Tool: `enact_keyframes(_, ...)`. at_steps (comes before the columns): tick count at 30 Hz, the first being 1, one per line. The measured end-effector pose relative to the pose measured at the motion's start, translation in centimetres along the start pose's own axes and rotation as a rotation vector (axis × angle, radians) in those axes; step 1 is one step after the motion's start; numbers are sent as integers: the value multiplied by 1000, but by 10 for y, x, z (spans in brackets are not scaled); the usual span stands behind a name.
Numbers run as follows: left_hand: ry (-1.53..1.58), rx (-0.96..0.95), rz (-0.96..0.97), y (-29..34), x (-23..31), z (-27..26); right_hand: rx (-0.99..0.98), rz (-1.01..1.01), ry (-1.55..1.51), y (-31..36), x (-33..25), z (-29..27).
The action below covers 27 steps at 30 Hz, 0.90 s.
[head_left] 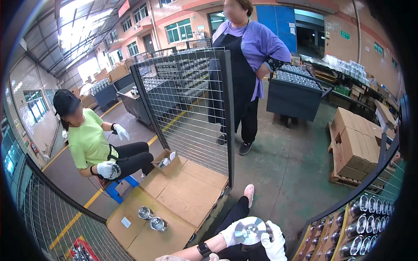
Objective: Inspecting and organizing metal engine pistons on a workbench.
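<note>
A shiny round metal piston (250,230), its flat machined face turned up, is held low in front of me. My left hand (229,235), in a white glove with a dark watch at the wrist, grips its left side. My right hand (274,242), also gloved in white, has its fingers bent against the right rim. Part of each hand's grip is hidden under or behind the piston. Two more pistons, one farther (146,212) and one nearer (159,224), stand on the cardboard sheet (178,235) to my left.
Wire mesh panel (183,104) stands ahead; rows of pistons (359,226) fill the rack at right. A seated co-worker (93,139) at left holds a metal part; another person (244,56) stands beyond the mesh. An open carton (166,162) sits on the cardboard; stacked cartons (357,145) stand right.
</note>
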<state>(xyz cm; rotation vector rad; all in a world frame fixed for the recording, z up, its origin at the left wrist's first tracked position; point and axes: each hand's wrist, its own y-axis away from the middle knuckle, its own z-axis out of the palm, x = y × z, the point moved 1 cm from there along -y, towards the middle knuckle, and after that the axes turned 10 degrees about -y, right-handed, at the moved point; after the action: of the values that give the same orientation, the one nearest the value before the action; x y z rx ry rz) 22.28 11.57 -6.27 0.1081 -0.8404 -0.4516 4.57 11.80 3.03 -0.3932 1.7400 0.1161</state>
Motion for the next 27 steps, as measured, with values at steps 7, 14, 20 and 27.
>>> enact_keyframes(7,176,-35,-6,0,-15,-27,-9,12,25,-3,0,3)
enact_keyframes(14,-9,-188,103,-1,-12,-30,-4,-4,16,-2,-2,7)
enact_keyframes(20,143,-126,47,-4,-23,-32,-5,-9,26,5,-5,2)
enact_keyframes(27,-480,136,360,-2,31,-6,142,-132,71,-6,18,3)
